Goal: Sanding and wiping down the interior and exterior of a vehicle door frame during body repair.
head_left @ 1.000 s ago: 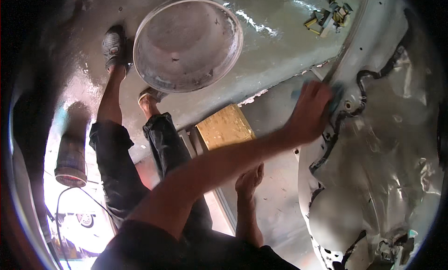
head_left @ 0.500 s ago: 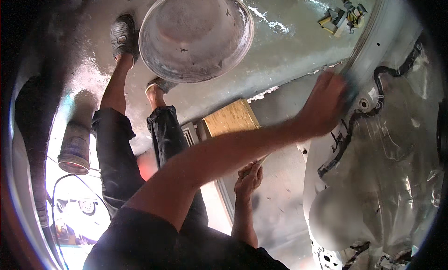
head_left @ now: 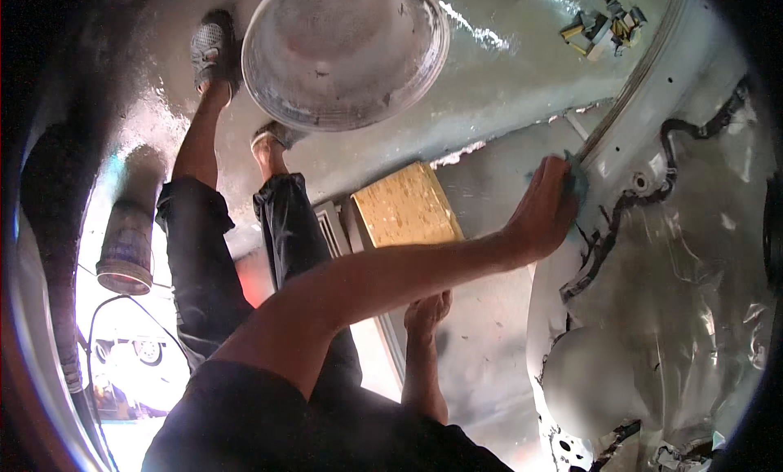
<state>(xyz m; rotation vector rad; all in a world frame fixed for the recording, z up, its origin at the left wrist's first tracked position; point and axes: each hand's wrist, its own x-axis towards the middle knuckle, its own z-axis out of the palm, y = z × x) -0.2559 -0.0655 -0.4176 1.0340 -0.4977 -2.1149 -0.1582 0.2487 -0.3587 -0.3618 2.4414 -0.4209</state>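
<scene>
My left arm reaches across to the right, and my left hand (head_left: 542, 207) is closed around a blue-green pad (head_left: 577, 187). The pad lies against the edge of a pale car door (head_left: 624, 146), near a wavy black sealant line (head_left: 608, 240). Much of the pad is hidden behind my fingers. Below my left forearm, my right hand (head_left: 428, 313) is raised with curled fingers. The forearm partly covers it, and what it may hold cannot be made out. A clear plastic sheet (head_left: 685, 268) covers the door's inner side.
A large, dirty round basin (head_left: 444, 56) stands on the wet floor near my shoes (head_left: 214, 52). Scraps (head_left: 603, 33) lie at the far right. A yellowish box (head_left: 405, 207) sits beside my leg. At left are a bucket (head_left: 126, 256) and a thin black hose (head_left: 96, 333).
My left hand has moved with the pad down and to the left along the door edge, and is less blurred. My right hand has shifted slightly, more behind the forearm.
</scene>
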